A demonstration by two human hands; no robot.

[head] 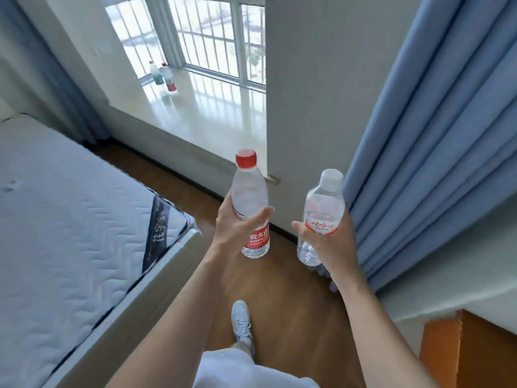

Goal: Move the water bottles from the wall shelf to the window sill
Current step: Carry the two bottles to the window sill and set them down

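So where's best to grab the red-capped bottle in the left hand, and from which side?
Round its middle, at the top of the red label, coming from the side. The red-capped bottle is upright, tall and round, so thumb and fingers wrap it there, as the left hand does. The neck narrows toward the cap, giving less to hold. The right hand grips the white-capped bottle likewise.

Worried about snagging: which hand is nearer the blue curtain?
Right. The right hand is just beside the curtain; the left hand is further left, apart from it.
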